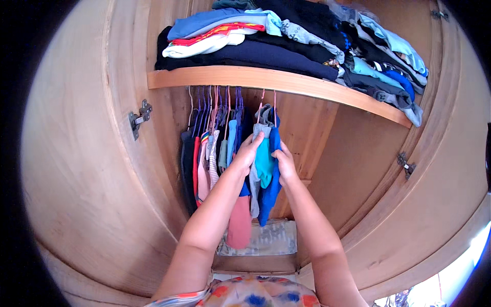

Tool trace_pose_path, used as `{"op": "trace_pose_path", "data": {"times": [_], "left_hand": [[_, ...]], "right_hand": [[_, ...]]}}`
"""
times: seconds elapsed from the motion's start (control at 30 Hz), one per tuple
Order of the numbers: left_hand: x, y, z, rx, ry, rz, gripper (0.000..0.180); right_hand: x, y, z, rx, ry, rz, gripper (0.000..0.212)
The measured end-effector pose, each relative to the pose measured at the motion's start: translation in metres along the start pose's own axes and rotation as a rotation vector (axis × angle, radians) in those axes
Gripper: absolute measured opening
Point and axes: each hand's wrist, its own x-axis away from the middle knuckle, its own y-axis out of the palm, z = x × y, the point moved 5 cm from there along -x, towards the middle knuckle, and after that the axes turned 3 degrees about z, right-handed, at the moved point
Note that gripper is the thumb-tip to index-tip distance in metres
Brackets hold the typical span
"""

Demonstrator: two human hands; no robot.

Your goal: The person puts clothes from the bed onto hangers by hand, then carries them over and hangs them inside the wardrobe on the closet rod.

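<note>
Inside an open wooden wardrobe, both my arms reach up to clothes on hangers. My left hand [247, 154] is closed on the upper edge of a grey garment [254, 187], thumb on its front. My right hand [285, 161] grips the side of a bright blue garment [270, 197], fingers partly hidden behind it. A teal piece of clothing [264, 162] shows between the two hands. Pink hangers [275, 108] carry these clothes at the right end of the row. A salmon-pink garment [239, 225] hangs lower, just below my left wrist.
Several other hanging clothes [203, 166] crowd the left of the rail. Above runs a wooden shelf [215, 76] with piles of folded clothes [266, 53]. Open doors [87, 153] flank me, with a metal hinge [140, 118] at left. A patterned bundle [273, 238] lies at the bottom.
</note>
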Motion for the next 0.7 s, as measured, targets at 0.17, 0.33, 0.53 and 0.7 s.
{"op": "trace_pose_path", "data": {"times": [0.17, 0.33, 0.53, 0.7], "left_hand": [[-0.005, -0.024, 0.009, -0.098, 0.041, 0.083, 0.051], [-0.011, -0.036, 0.015, -0.080, -0.065, 0.104, 0.053], [-0.001, -0.053, 0.003, -0.088, -0.084, 0.165, 0.052], [0.022, -0.053, 0.008, -0.270, 0.212, 0.211, 0.060]], "right_hand": [[-0.011, 0.017, 0.016, -0.033, 0.050, -0.046, 0.056], [-0.017, 0.031, 0.022, 0.012, 0.047, -0.099, 0.058], [-0.007, 0.033, 0.041, 0.046, 0.069, -0.084, 0.061], [0.010, 0.025, 0.046, 0.187, 0.004, -0.017, 0.062]]}}
